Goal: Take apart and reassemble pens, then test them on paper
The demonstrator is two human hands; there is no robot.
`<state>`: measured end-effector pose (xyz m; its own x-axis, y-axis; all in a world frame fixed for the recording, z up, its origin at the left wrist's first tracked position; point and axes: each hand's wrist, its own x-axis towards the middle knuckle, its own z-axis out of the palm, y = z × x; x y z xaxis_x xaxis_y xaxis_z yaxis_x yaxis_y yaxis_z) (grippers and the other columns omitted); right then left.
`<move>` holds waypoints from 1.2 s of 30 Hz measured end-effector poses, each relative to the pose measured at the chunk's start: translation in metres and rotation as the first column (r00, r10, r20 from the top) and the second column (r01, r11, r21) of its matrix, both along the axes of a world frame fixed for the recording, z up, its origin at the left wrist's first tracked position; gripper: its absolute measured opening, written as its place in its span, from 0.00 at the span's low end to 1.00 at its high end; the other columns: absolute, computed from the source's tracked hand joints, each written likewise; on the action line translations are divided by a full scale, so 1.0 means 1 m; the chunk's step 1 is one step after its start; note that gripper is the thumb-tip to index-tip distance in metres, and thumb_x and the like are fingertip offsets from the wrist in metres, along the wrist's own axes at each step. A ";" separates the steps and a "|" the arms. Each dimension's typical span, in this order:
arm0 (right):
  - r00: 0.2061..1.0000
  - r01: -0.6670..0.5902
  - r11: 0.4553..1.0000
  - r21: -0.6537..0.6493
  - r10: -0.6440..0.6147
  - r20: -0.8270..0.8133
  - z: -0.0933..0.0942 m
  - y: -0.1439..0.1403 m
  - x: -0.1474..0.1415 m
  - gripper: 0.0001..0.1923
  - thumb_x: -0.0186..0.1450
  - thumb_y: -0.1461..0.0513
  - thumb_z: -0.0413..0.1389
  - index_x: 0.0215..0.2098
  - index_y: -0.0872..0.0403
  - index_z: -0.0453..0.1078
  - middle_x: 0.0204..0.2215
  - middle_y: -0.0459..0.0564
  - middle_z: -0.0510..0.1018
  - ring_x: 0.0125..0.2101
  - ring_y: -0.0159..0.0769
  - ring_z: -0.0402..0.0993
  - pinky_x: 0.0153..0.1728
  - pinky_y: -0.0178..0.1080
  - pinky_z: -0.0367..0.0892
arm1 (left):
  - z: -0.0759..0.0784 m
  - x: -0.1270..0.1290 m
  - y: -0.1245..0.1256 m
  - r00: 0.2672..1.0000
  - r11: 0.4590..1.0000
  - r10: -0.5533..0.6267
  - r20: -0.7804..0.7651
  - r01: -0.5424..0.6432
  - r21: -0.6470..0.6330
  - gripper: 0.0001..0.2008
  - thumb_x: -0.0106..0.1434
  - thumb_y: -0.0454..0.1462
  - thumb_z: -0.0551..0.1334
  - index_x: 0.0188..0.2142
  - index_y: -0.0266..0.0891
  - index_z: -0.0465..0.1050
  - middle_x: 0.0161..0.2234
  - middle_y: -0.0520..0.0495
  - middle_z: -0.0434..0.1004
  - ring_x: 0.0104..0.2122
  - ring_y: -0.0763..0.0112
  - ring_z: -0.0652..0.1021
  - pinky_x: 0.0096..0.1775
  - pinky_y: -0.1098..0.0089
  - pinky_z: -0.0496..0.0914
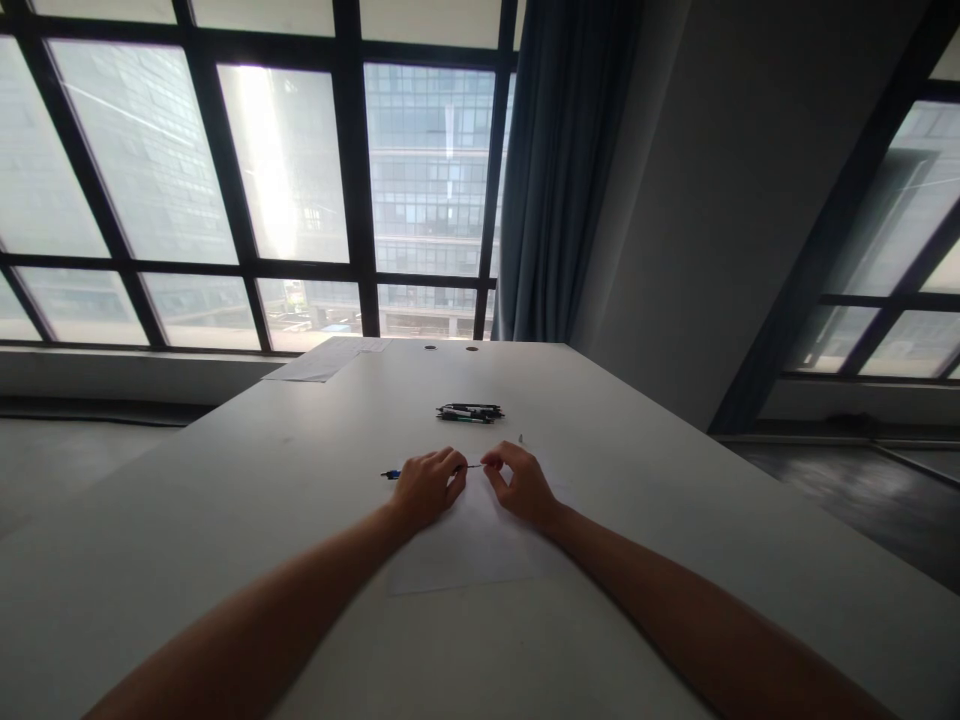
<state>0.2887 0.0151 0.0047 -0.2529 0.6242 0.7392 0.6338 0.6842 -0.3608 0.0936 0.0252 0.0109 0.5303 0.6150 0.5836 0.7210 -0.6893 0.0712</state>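
My left hand (429, 486) is closed around a pen, and the pen's blue and dark end (391, 474) sticks out past the hand on the left. Between my two hands runs a thin dark rod (473, 466), like a pen refill. The fingertips of my right hand (520, 484) are pinched at the rod's right end. Both hands rest low over a white sheet of paper (472, 550). Just beyond my right hand a tiny upright part (520, 438) stands on the table; its kind is too small to make out.
Several black pens (471, 413) lie in a bundle on the white table (360, 400) beyond my hands. Sheets of paper (315, 362) lie at its far left edge. Two dark round discs (451, 348) sit near the far end, before windows and a blue curtain (544, 200).
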 end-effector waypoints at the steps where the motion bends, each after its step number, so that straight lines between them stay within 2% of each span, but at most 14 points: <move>1: 1.000 -0.007 1.000 0.002 0.007 0.008 0.000 -0.001 0.000 0.05 0.60 0.69 0.54 0.31 0.54 0.69 0.27 0.47 0.73 0.29 0.34 0.68 0.34 0.37 0.65 | 0.000 0.000 0.000 1.000 1.000 0.002 0.005 -0.002 -0.001 0.08 0.66 0.37 0.53 0.36 0.40 0.71 0.33 0.50 0.77 0.30 0.70 0.76 0.30 0.72 0.63; 8: 0.999 -0.026 0.999 -0.023 0.027 0.042 0.000 -0.002 -0.001 0.02 0.61 0.66 0.55 0.32 0.53 0.69 0.28 0.48 0.73 0.29 0.34 0.68 0.34 0.38 0.65 | 0.001 0.000 -0.003 1.000 1.000 0.008 0.024 -0.007 -0.019 0.07 0.64 0.37 0.54 0.35 0.40 0.69 0.32 0.50 0.77 0.29 0.70 0.76 0.29 0.72 0.62; 12: 0.998 -0.046 0.999 -0.015 0.047 0.045 0.000 -0.002 -0.002 0.02 0.62 0.65 0.55 0.31 0.53 0.69 0.28 0.47 0.73 0.29 0.34 0.68 0.35 0.37 0.64 | 0.000 -0.001 -0.001 0.999 1.000 -0.007 0.031 0.007 -0.013 0.08 0.65 0.41 0.55 0.35 0.40 0.69 0.31 0.50 0.77 0.28 0.69 0.76 0.29 0.71 0.62; 16: 0.999 0.010 1.000 -0.012 -0.010 0.044 0.000 -0.002 -0.002 0.02 0.61 0.66 0.55 0.31 0.53 0.69 0.27 0.48 0.73 0.29 0.34 0.67 0.35 0.38 0.64 | -0.003 -0.002 0.002 1.000 1.000 -0.020 0.018 0.020 -0.011 0.11 0.68 0.42 0.53 0.36 0.40 0.70 0.31 0.50 0.77 0.29 0.69 0.76 0.29 0.71 0.63; 19: 0.998 0.059 0.998 -0.037 -0.058 0.033 -0.002 -0.001 -0.002 0.02 0.61 0.66 0.55 0.31 0.53 0.68 0.28 0.48 0.73 0.29 0.34 0.67 0.34 0.38 0.64 | -0.004 -0.002 0.003 0.999 0.999 -0.040 0.015 0.040 0.002 0.11 0.69 0.41 0.52 0.40 0.42 0.72 0.34 0.49 0.79 0.31 0.69 0.77 0.30 0.71 0.64; 23: 1.000 0.020 0.999 -0.047 -0.019 0.019 -0.002 0.000 -0.001 0.02 0.61 0.66 0.55 0.31 0.53 0.68 0.28 0.48 0.73 0.29 0.34 0.68 0.34 0.37 0.65 | -0.005 -0.002 0.004 0.997 0.997 -0.074 -0.009 0.074 0.014 0.12 0.68 0.37 0.52 0.45 0.45 0.73 0.35 0.50 0.79 0.31 0.70 0.78 0.30 0.72 0.65; 30: 0.999 -0.039 0.998 -0.052 0.040 0.020 -0.002 0.000 -0.002 0.04 0.61 0.67 0.55 0.33 0.54 0.70 0.30 0.49 0.74 0.29 0.34 0.69 0.35 0.38 0.66 | -0.004 -0.001 0.003 0.998 0.998 -0.061 -0.013 0.061 0.002 0.11 0.66 0.36 0.54 0.41 0.43 0.74 0.35 0.50 0.79 0.31 0.70 0.78 0.31 0.73 0.65; 36: 0.999 0.046 0.997 -0.065 -0.044 0.025 0.000 0.000 -0.003 0.04 0.60 0.68 0.55 0.30 0.54 0.70 0.28 0.48 0.74 0.29 0.34 0.68 0.34 0.37 0.65 | 0.000 -0.001 0.000 0.999 1.000 -0.026 -0.018 0.026 -0.013 0.09 0.65 0.36 0.54 0.38 0.42 0.74 0.33 0.50 0.78 0.30 0.70 0.77 0.30 0.72 0.65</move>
<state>0.2858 0.0146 0.0049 -0.2402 0.6825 0.6903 0.6721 0.6300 -0.3891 0.0931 0.0254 0.0106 0.5566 0.6078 0.5663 0.7039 -0.7071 0.0671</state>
